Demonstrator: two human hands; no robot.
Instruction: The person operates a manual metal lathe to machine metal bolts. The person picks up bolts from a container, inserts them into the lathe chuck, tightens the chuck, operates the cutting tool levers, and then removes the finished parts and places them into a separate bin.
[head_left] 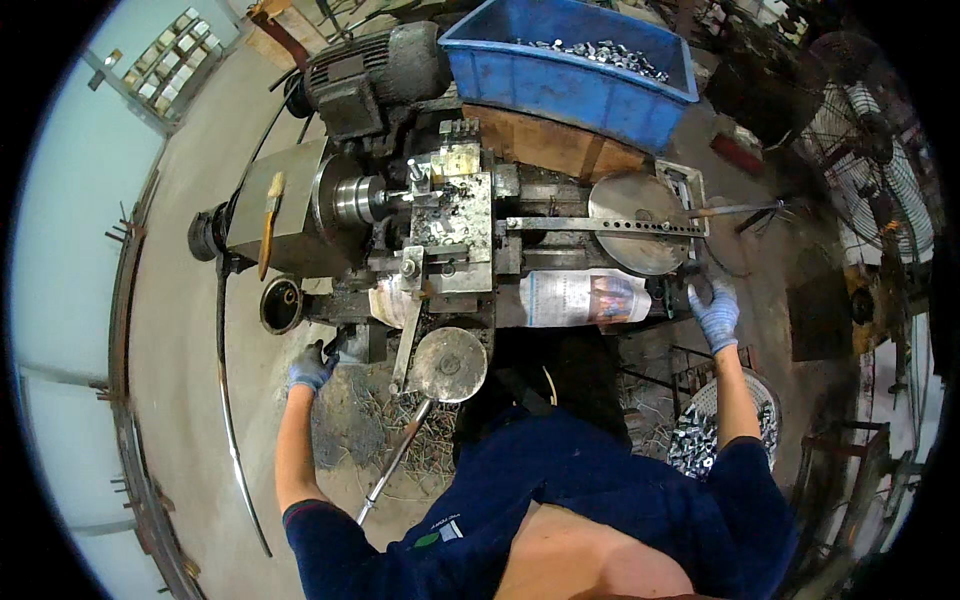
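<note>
My left hand (312, 370), in a grey-blue glove, is at the near left end of a greasy metal lathe. Its darkened fingers are apart and reach to the dark machine edge below a round cup-like housing (283, 304). My right hand (716, 316), gloved alike, lies at the right end of the machine bed with thumb and fingers apart; I see nothing held in it. Between the hands are the chuck (358, 198), the chip-covered tool slide (452, 215), a perforated flat bar (590, 226) over a round metal disc (640, 215), and a printed sheet (570, 298).
A blue bin (570, 85) of small metal parts stands behind the lathe, beside a motor (375, 75). A brush (270, 222) lies on the headstock. A round basket of metal parts (700, 440) sits at lower right. A long lever (395, 460) juts toward me; a fan (870, 170) stands right.
</note>
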